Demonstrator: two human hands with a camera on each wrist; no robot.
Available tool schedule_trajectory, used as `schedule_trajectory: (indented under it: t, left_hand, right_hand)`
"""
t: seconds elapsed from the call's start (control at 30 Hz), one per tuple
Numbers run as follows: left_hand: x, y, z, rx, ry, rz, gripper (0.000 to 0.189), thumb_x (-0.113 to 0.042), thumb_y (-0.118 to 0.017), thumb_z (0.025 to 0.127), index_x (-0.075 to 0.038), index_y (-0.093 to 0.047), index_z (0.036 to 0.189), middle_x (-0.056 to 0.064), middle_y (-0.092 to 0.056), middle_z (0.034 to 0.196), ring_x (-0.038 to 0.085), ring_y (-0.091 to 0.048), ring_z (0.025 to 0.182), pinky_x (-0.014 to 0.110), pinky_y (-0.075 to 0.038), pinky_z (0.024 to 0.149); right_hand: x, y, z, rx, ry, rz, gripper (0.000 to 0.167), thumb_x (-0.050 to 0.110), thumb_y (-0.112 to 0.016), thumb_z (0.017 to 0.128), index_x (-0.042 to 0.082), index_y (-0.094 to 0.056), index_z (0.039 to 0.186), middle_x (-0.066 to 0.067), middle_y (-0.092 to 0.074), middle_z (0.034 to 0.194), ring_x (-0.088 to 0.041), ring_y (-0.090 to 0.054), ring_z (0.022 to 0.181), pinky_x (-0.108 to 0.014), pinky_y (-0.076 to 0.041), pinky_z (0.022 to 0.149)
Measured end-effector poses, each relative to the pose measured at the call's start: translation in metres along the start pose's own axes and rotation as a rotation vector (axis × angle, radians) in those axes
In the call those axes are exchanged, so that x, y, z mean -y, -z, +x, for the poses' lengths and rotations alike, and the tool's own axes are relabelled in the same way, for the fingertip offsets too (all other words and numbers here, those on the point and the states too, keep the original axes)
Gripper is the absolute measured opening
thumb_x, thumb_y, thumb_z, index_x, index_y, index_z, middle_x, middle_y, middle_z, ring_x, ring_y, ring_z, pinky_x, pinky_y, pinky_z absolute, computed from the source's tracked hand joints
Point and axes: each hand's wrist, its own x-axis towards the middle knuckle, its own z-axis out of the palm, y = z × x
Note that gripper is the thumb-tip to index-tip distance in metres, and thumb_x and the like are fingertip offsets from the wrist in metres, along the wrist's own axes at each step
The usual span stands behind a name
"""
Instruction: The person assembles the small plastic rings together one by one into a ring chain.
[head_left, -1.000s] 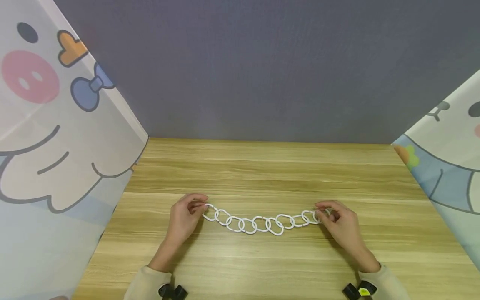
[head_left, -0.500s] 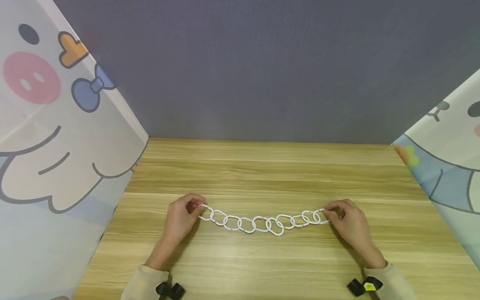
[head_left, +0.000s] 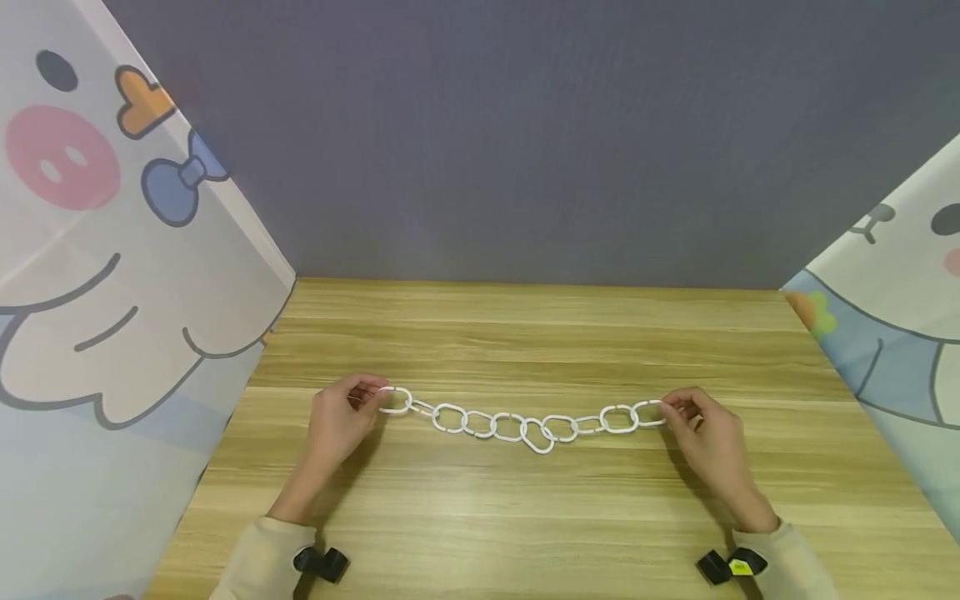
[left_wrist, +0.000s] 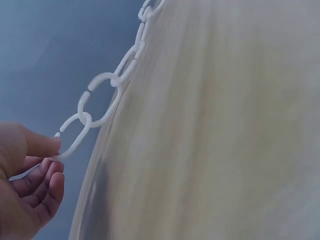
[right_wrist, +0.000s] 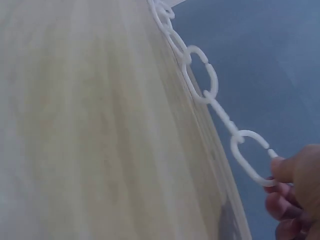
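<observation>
A white plastic link chain [head_left: 524, 430] stretches between my two hands, sagging a little toward its middle. Thumb and fingers of my left hand [head_left: 339, 421] pinch the end link on the left. At the opposite end, my right hand [head_left: 712, 442] pinches the last link the same way. The left wrist view has the end link [left_wrist: 77, 142] running up from the fingertips, its small gap close to the thumb. In the right wrist view the other end link [right_wrist: 247, 167] also meets the fingertips. One middle link hangs lower than its neighbours. Whether the middle touches the table cannot be told.
A wood-grain table [head_left: 480, 517] lies beneath the hands. Behind it stands a dark grey panel [head_left: 480, 142]. Cartoon-printed panels flank it at the left [head_left: 150, 275] and right [head_left: 892, 333]. A small black device [head_left: 322, 564] sits at each wrist.
Both hands have moved apart, the left hand further left and slightly up, the right hand to the right. The chain is stretched longer and straighter, and sits higher in the head view.
</observation>
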Motion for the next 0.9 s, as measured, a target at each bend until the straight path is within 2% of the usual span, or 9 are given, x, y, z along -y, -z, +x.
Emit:
schedule_trajectory:
  t: [0.17, 0.37, 0.43, 0.53, 0.73, 0.9]
  left_hand:
    - [0.005, 0.006, 0.012, -0.004, 0.021, 0.005, 0.007, 0.002, -0.083, 0.097, 0.003, -0.079, 0.101, 0.013, -0.077, 0.091, 0.026, -0.072, 0.082, 0.017, -0.054, 0.069]
    - [0.005, 0.009, 0.027, 0.027, 0.06, -0.033, 0.008, -0.002, -0.08, 0.102, 0.003, -0.077, 0.106, 0.016, -0.077, 0.096, 0.027, -0.07, 0.088, 0.016, -0.053, 0.074]
    - [0.007, 0.009, 0.033, 0.025, 0.067, -0.045, 0.009, -0.003, -0.079, 0.103, 0.004, -0.076, 0.107, 0.017, -0.076, 0.098, 0.025, -0.068, 0.089, 0.015, -0.052, 0.075]
    - [0.01, 0.008, 0.041, 0.0, 0.082, -0.07, 0.011, -0.005, -0.077, 0.105, 0.005, -0.074, 0.109, 0.019, -0.075, 0.099, 0.021, -0.065, 0.088, 0.015, -0.051, 0.076]
    - [0.019, 0.0, 0.056, -0.077, 0.147, -0.098, 0.012, -0.006, -0.077, 0.104, 0.006, -0.074, 0.107, 0.021, -0.075, 0.098, 0.007, -0.062, 0.081, 0.011, -0.048, 0.071]
    - [0.028, -0.007, 0.065, -0.107, 0.181, -0.125, 0.012, -0.004, -0.077, 0.103, 0.007, -0.074, 0.105, 0.02, -0.075, 0.096, 0.003, -0.06, 0.078, 0.01, -0.048, 0.069]
  right_hand:
    - [0.003, 0.002, 0.01, -0.117, -0.036, 0.078, 0.02, -0.014, -0.088, 0.085, -0.002, -0.077, 0.096, -0.009, -0.075, 0.079, 0.017, -0.055, 0.076, -0.006, -0.041, 0.058]
    - [0.003, 0.0, 0.022, -0.186, -0.117, 0.189, 0.014, -0.015, -0.084, 0.09, -0.006, -0.078, 0.098, 0.021, -0.069, 0.084, 0.014, -0.058, 0.07, -0.006, -0.041, 0.056]
    - [0.002, -0.004, 0.026, -0.208, -0.133, 0.234, 0.013, -0.017, -0.082, 0.09, -0.009, -0.077, 0.098, 0.025, -0.067, 0.084, 0.011, -0.057, 0.066, -0.006, -0.04, 0.055]
    - [0.004, -0.011, 0.034, -0.242, -0.152, 0.3, 0.012, -0.023, -0.079, 0.089, -0.014, -0.075, 0.097, 0.023, -0.067, 0.082, 0.01, -0.056, 0.064, -0.006, -0.038, 0.053]
    - [0.019, -0.021, 0.051, -0.233, -0.246, 0.419, 0.009, -0.019, -0.076, 0.093, -0.021, -0.071, 0.1, 0.022, -0.068, 0.082, 0.008, -0.061, 0.07, -0.006, -0.046, 0.061]
    - [0.01, -0.035, 0.058, -0.204, -0.25, 0.468, 0.011, -0.019, -0.076, 0.093, -0.024, -0.069, 0.1, 0.015, -0.07, 0.082, 0.004, -0.064, 0.07, -0.007, -0.05, 0.067]
